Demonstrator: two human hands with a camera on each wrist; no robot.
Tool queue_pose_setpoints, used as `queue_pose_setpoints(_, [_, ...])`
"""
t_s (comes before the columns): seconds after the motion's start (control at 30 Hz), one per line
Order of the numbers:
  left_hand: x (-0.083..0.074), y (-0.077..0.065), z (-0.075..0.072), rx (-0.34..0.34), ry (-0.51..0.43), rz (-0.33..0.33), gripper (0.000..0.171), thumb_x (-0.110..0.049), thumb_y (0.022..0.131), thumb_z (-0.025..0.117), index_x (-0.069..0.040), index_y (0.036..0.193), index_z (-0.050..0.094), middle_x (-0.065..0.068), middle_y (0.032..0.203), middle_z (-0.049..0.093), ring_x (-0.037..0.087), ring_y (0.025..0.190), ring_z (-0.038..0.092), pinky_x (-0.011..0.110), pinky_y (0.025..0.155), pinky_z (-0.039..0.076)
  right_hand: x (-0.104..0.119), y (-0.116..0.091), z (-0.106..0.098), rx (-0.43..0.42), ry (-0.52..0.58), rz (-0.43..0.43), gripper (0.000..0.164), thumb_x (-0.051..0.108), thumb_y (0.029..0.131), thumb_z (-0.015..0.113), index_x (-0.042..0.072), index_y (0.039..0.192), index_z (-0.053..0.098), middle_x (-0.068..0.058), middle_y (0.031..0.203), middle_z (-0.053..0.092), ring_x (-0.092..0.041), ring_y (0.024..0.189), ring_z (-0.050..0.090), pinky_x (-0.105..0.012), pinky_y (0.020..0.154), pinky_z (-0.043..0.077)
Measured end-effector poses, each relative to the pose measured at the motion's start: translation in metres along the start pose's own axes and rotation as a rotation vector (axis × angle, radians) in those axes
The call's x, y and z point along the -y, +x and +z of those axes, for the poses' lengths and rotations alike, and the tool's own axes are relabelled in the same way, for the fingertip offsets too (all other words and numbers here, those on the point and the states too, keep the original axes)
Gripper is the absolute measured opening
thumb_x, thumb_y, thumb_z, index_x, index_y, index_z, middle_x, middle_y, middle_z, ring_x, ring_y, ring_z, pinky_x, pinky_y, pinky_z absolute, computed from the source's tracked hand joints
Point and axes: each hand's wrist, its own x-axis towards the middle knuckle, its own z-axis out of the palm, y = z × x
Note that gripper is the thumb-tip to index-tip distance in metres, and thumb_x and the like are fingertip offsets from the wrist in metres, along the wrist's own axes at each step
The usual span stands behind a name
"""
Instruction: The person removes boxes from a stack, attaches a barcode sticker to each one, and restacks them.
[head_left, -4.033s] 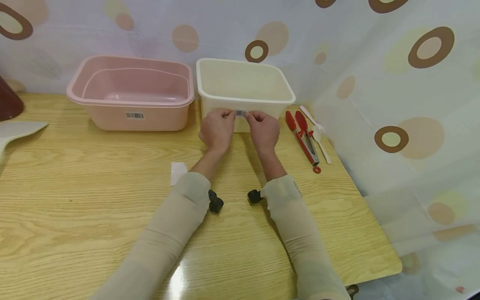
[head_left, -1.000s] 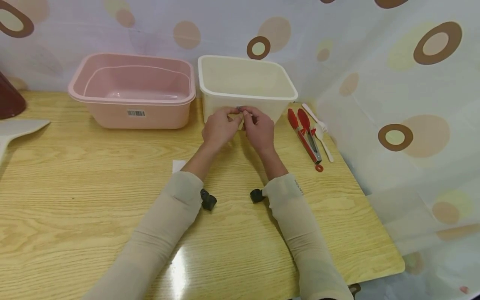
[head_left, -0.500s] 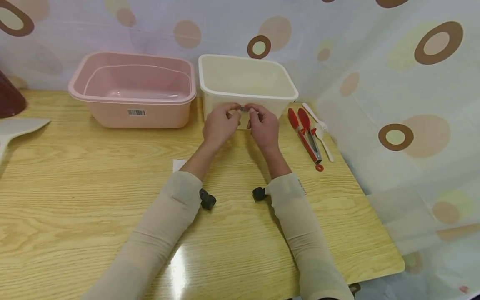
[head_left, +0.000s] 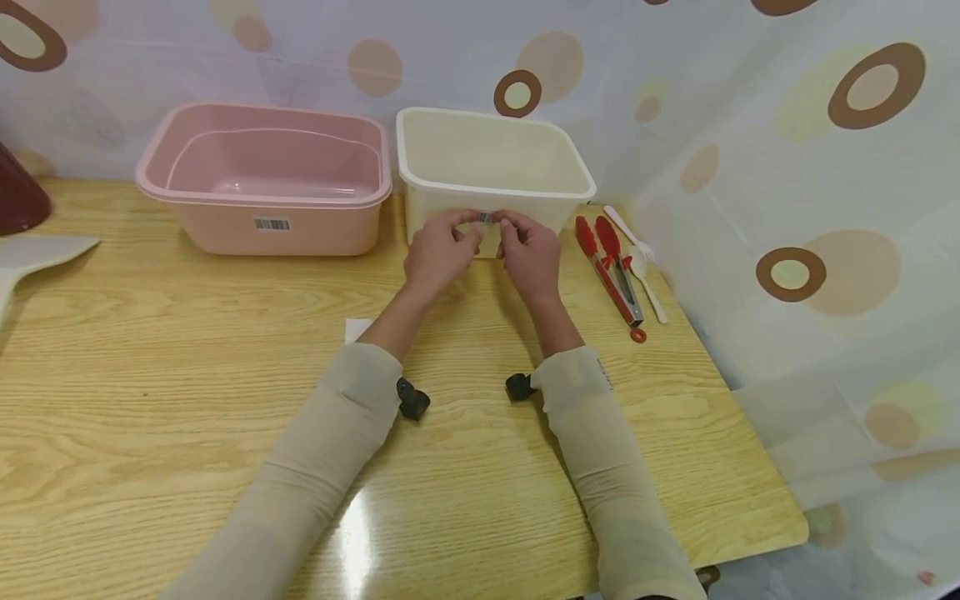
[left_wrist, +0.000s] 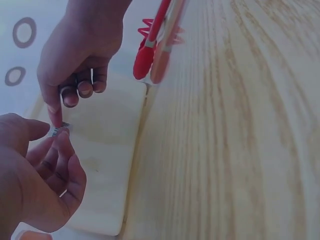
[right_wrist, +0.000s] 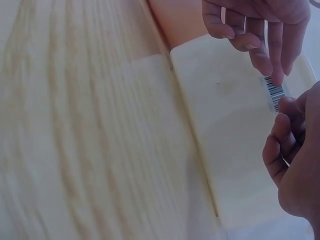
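Observation:
A small barcode sticker [right_wrist: 275, 92] lies against the front of the cream bin [head_left: 495, 196], a little under its rim. My left hand [head_left: 441, 250] touches the sticker's left end with its fingertips, the other fingers loosely bent. At the opposite end are the fingertips of my right hand [head_left: 531, 254], as the right wrist view shows too. Between them only the middle of the barcode shows; the ends are covered. The sticker looks flat on the bin. To the left stands a pink tub [head_left: 277, 237] with a similar barcode label [head_left: 272, 224] on its front.
Right of the bin lie red-tipped tongs [head_left: 611, 275], a pale fork [head_left: 628, 236] and a spoon [head_left: 648, 287]. A white paper piece [head_left: 357, 330] is partly behind my left forearm. A white utensil [head_left: 45, 252] and a dark red container [head_left: 18, 200] stand at far left.
Four seconds ago the fingertips were at the same sticker. One second ago they were closer together; my right hand has since shifted slightly right, uncovering more barcode. The sticker's place is unchanged.

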Motion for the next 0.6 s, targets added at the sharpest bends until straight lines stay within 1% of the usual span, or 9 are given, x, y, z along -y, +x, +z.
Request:
queue_pose_setpoints(0.17, [0.0028, -0.0018, 0.0008, 0.034, 0.031, -0.039, 0.037, -0.038, 0.098, 0.060, -0.034, 0.135, 0.065, -0.002, 0.094, 0.074, 0.015, 0.069, 0.060, 0.034, 0.060, 0.042, -0.0042, -0.0005, 0.0011, 0.033, -0.034, 0.022, 0.025, 0.016, 0.101, 0.057, 0.002, 0.109, 0.076, 0.006, 0.058, 0.056, -0.007, 0.050, 0.050, -0.019, 0.046, 0.039])
queue_pose_setpoints(0.27, [0.0036, -0.0019, -0.0004, 0.057, 0.052, -0.064, 0.036, -0.040, 0.098, 0.061, -0.035, 0.134, 0.064, -0.003, 0.090, 0.072, 0.016, 0.073, 0.063, 0.037, 0.064, 0.044, -0.0050, -0.0006, 0.0023, 0.056, -0.057, 0.041, 0.026, 0.016, 0.102, 0.056, 0.001, 0.108, 0.076, 0.004, 0.060, 0.057, -0.007, 0.052, 0.051, -0.019, 0.048, 0.041])
queue_pose_setpoints(0.37, [0.0034, -0.0007, -0.0010, 0.079, 0.052, -0.070, 0.037, -0.039, 0.099, 0.060, -0.034, 0.135, 0.063, -0.002, 0.083, 0.071, 0.015, 0.069, 0.063, 0.034, 0.061, 0.043, -0.0038, -0.0012, 0.0032, 0.071, -0.079, 0.054, 0.026, 0.017, 0.102, 0.056, 0.001, 0.108, 0.076, 0.005, 0.060, 0.057, -0.007, 0.052, 0.051, -0.019, 0.048, 0.041])
queue_pose_setpoints(0.47, [0.0017, 0.0001, -0.0002, 0.100, 0.031, -0.051, 0.040, -0.037, 0.099, 0.061, -0.032, 0.139, 0.061, 0.000, 0.078, 0.070, 0.013, 0.062, 0.059, 0.029, 0.053, 0.039, -0.0008, -0.0024, 0.0036, 0.073, -0.087, 0.045, 0.025, 0.017, 0.102, 0.056, 0.003, 0.108, 0.076, 0.005, 0.060, 0.057, -0.007, 0.051, 0.052, -0.020, 0.049, 0.041])
queue_pose_setpoints(0.53, [-0.0004, 0.0000, -0.0001, 0.107, 0.012, -0.034, 0.042, -0.036, 0.099, 0.061, -0.030, 0.141, 0.059, 0.002, 0.077, 0.070, 0.013, 0.059, 0.058, 0.026, 0.049, 0.036, 0.0012, -0.0026, 0.0033, 0.075, -0.093, 0.031, 0.025, 0.018, 0.102, 0.055, 0.005, 0.109, 0.076, 0.005, 0.060, 0.059, -0.007, 0.051, 0.053, -0.020, 0.048, 0.041])
queue_pose_setpoints(0.6, [-0.0022, -0.0008, -0.0011, 0.108, 0.002, -0.027, 0.043, -0.037, 0.099, 0.062, -0.030, 0.141, 0.058, 0.001, 0.079, 0.071, 0.014, 0.060, 0.060, 0.026, 0.049, 0.037, 0.0027, -0.0026, 0.0025, 0.071, -0.086, 0.024, 0.025, 0.019, 0.102, 0.055, 0.006, 0.110, 0.076, 0.004, 0.060, 0.060, -0.008, 0.051, 0.053, -0.021, 0.048, 0.040])
